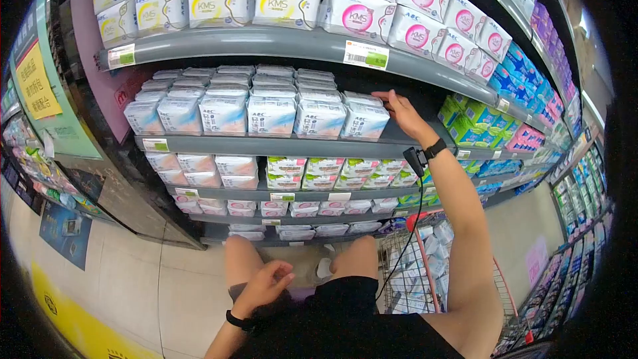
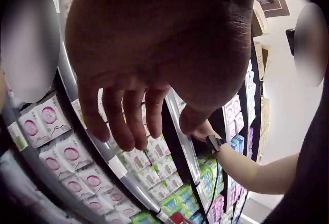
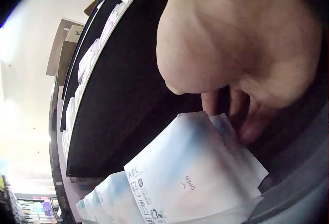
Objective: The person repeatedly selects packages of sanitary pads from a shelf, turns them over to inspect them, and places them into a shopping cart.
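Note:
My right hand (image 1: 407, 118) is at the right end of a row of white and blue ABC sanitary pad packs on the middle shelf. Its fingers reach to the top right corner of the end pack (image 1: 365, 123). From the right wrist view, the fingertips lie against the side of that pack (image 3: 190, 175), partly hidden behind the palm. My left hand (image 1: 269, 284) hangs above my thigh, fingers loosely bent and holding nothing; the left wrist view shows the same hand (image 2: 123, 116) with its fingers apart in front of the lower shelves.
The shelf above carries yellow and pink KMS packs (image 1: 359, 18). Green packs (image 1: 473, 119) stand to the right on the same shelf. A shopping cart (image 1: 403, 279) full of packs stands by my right leg. A cable (image 1: 413, 229) trails from the right wrist camera.

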A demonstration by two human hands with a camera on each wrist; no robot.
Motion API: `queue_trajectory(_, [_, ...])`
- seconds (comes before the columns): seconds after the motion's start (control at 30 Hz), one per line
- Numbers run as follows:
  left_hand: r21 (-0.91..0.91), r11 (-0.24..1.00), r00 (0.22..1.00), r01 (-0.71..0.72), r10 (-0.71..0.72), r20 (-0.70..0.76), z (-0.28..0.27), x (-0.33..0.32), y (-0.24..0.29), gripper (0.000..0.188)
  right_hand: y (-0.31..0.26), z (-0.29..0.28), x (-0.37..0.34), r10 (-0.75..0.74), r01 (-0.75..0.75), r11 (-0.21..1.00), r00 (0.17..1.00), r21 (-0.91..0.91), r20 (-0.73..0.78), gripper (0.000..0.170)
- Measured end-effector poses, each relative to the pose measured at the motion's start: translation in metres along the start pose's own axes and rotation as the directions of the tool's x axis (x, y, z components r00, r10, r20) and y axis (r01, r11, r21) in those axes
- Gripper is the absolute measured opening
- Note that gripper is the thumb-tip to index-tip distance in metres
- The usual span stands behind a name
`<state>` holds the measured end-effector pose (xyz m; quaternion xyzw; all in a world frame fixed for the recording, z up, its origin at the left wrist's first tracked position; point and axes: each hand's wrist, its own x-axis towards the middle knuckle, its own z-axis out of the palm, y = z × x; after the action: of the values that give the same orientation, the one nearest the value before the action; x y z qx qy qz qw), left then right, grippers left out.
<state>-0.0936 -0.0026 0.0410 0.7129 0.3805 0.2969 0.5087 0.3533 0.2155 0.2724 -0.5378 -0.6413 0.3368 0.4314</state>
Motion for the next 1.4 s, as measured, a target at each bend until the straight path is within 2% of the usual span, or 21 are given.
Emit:
queue_trajectory(0.03, [0.005,1.000,1.000,-0.010,0.010,-0.005,0.001,0.001,0.001,0.025,0.001,-0.002,0.002,-0.018,0.020,0.999,0.999,-0.041,0.048,0.058])
queue_trajectory(0.13, [-0.014,0.994,0.992,-0.106,0.105,-0.074,0.008,0.006,-0.012,0.022,0.006,0.003,0.001,-0.141,0.139,0.983,0.990,-0.119,-0.006,0.060])
queue_trajectory(0.17, [-0.026,0.994,0.991,-0.103,0.101,-0.083,0.008,0.006,-0.015,0.021,0.008,0.000,0.001,-0.163,0.165,0.976,0.986,-0.142,0.024,0.060])
queue_trajectory(0.27, [-0.059,0.994,0.990,-0.091,0.083,-0.118,0.006,0.007,-0.009,0.018,0.012,-0.005,-0.010,-0.183,0.167,0.971,0.980,-0.170,-0.081,0.058])
queue_trajectory(0.4, [-0.084,0.996,0.990,-0.036,0.024,-0.138,0.003,0.001,-0.010,0.016,0.020,-0.026,-0.055,-0.313,0.276,0.943,0.923,-0.183,-0.221,0.053])
queue_trajectory(0.5, [-0.084,0.996,0.992,0.006,-0.016,-0.123,0.003,-0.002,-0.011,0.017,0.034,-0.036,-0.112,-0.207,0.260,0.955,0.930,0.145,-0.305,0.049])
queue_trajectory(0.57, [-0.077,0.996,0.996,0.046,-0.052,-0.074,0.005,-0.002,-0.011,0.017,0.058,-0.052,-0.149,-0.133,0.244,0.927,0.924,0.286,-0.359,0.050])
queue_trajectory(0.6, [-0.075,0.996,0.998,0.052,-0.054,-0.023,0.014,0.000,-0.011,0.017,0.075,-0.066,-0.193,-0.062,0.222,0.914,0.904,0.340,-0.423,0.050])
queue_trajectory(0.63, [-0.067,0.997,0.999,0.044,-0.045,-0.007,0.017,0.004,-0.010,0.017,0.082,-0.070,-0.212,-0.016,0.224,0.906,0.865,0.358,-0.501,0.041])
queue_trajectory(0.73, [0.003,0.997,0.994,0.074,-0.074,0.079,0.028,0.014,-0.004,0.018,0.113,-0.090,-0.277,0.146,0.202,0.869,0.768,0.451,-0.624,0.033])
queue_trajectory(0.77, [0.024,0.997,0.993,0.071,-0.073,0.097,0.032,0.019,0.005,0.019,0.116,-0.095,-0.300,0.153,0.213,0.862,0.756,0.461,-0.636,0.022])
queue_trajectory(0.87, [0.050,0.999,0.989,0.011,-0.018,0.147,0.048,0.031,-0.002,0.020,0.154,-0.118,-0.375,0.292,0.220,0.812,0.649,0.541,-0.702,0.018])
queue_trajectory(0.93, [0.043,0.996,0.981,-0.074,0.065,0.183,0.057,0.043,-0.002,0.020,0.183,-0.121,-0.429,0.448,0.152,0.788,0.523,0.596,-0.725,0.015])
queue_trajectory(1.0, [0.035,0.997,0.969,-0.076,0.066,0.237,0.067,0.050,0.001,0.019,0.233,-0.131,-0.488,0.589,0.131,0.717,0.410,0.685,-0.696,0.015])
queue_trajectory(1.07, [0.037,0.994,0.953,-0.102,0.087,0.290,0.071,0.056,0.006,0.019,0.256,-0.123,-0.525,0.702,0.241,0.647,0.184,0.724,-0.688,0.013])
queue_trajectory(1.1, [0.046,0.992,0.947,-0.119,0.100,0.305,0.073,0.058,0.009,0.019,0.250,-0.114,-0.529,0.727,0.241,0.655,0.058,0.716,-0.684,0.016])
queue_trajectory(1.2, [0.075,0.985,0.936,-0.154,0.121,0.331,0.074,0.061,0.016,0.019,0.289,-0.119,-0.559,0.783,0.177,0.585,0.129,0.791,-0.608,0.016])
queue_trajectory(1.23, [0.079,0.985,0.934,-0.154,0.119,0.336,0.074,0.063,0.015,0.019,0.298,-0.119,-0.561,0.836,0.200,0.489,0.170,0.849,-0.522,0.021])
queue_trajectory(1.33, [0.094,0.978,0.930,-0.186,0.144,0.339,0.072,0.064,0.008,0.020,0.315,-0.109,-0.536,0.809,-0.162,0.577,0.248,0.801,-0.533,0.031])
queue_trajectory(1.4, [0.116,0.972,0.937,-0.204,0.160,0.310,0.070,0.067,0.010,0.020,0.310,-0.097,-0.505,0.799,-0.313,0.601,0.272,0.736,-0.537,0.047])
